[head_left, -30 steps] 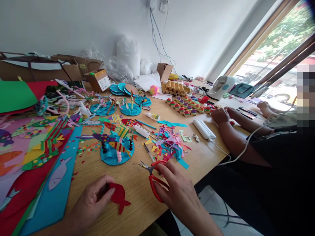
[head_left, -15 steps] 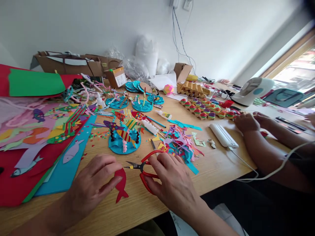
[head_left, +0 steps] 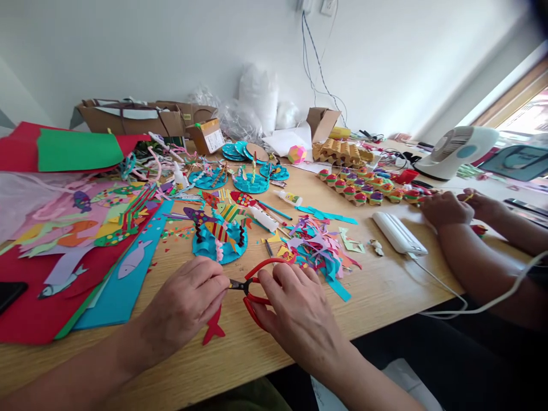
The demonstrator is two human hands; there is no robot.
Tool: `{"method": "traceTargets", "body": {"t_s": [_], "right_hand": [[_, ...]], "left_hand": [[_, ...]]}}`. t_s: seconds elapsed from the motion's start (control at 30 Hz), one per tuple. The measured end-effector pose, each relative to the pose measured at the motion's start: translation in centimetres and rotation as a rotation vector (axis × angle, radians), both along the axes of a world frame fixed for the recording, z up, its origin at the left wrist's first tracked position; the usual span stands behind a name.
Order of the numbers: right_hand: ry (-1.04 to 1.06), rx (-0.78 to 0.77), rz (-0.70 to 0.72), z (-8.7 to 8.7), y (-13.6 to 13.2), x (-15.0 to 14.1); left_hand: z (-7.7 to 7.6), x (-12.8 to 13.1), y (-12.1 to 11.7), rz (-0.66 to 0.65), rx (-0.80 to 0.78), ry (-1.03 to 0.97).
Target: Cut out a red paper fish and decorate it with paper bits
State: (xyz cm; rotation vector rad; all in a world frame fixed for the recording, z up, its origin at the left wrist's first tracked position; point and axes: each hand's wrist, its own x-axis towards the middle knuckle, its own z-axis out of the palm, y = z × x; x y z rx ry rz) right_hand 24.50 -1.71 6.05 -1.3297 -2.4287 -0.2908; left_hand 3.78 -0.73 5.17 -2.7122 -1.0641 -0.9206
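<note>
My left hand point(head_left: 188, 299) is closed in a pinch, with a red paper fish point(head_left: 213, 330) hanging from it, tail downward. Its fingers cover the fish's head end. Red-handled scissors point(head_left: 252, 283) are gripped in my right hand point(head_left: 295, 302), fingers through the loops. The blade tips reach my left fingertips, which hide them and whatever lies between. Just beyond stands a blue round base point(head_left: 205, 250) carrying several paper fish. Right of it lies a heap of paper scraps point(head_left: 319, 248).
At left, colored paper sheets point(head_left: 32, 308) hold many paper fish. Glue bottles point(head_left: 262, 218), a white power bank point(head_left: 398, 234) with a cable and painted egg cartons point(head_left: 363, 191) lie on the table. Another person's hands point(head_left: 449, 210) work at right; a fan point(head_left: 456, 151) stands behind.
My left fingers have closed around the scissors' tips, and the fish's upper part is now hidden. The scissors' blades look closer together. The view has shifted slightly left.
</note>
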Motion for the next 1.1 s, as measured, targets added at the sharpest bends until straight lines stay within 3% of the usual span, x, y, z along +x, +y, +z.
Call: {"method": "traceTargets", "body": {"t_s": [0.33, 0.43, 0.57, 0.77, 0.97, 1.1], "right_hand": [[0.086, -0.023, -0.142, -1.2, -0.8, 3.4], [0.092, 0.028, -0.167, -1.4, -0.9, 4.1], [0.045, 0.06, -0.144, -1.1, -0.6, 3.6], [0.004, 0.028, -0.131, -1.0, -0.5, 2.8], [0.075, -0.044, -0.171, -1.8, -0.9, 3.8], [0.391, -0.138, -0.207, -2.4, -1.4, 6.7]], "left_hand": [[0.1, 0.8, 1.2, 0.054, -0.344, -0.219], [0.2, 1.6, 1.2, 0.011, -0.297, -0.22], [0.1, 2.9, 1.1, -0.049, -0.116, -0.106], [-0.1, 3.8, 1.7, -0.042, 0.005, 0.059], [-0.4, 3.6, 2.6, -0.066, -0.087, -0.038], [-0.7, 4.4, 3.2, -0.081, -0.192, -0.101]]}}
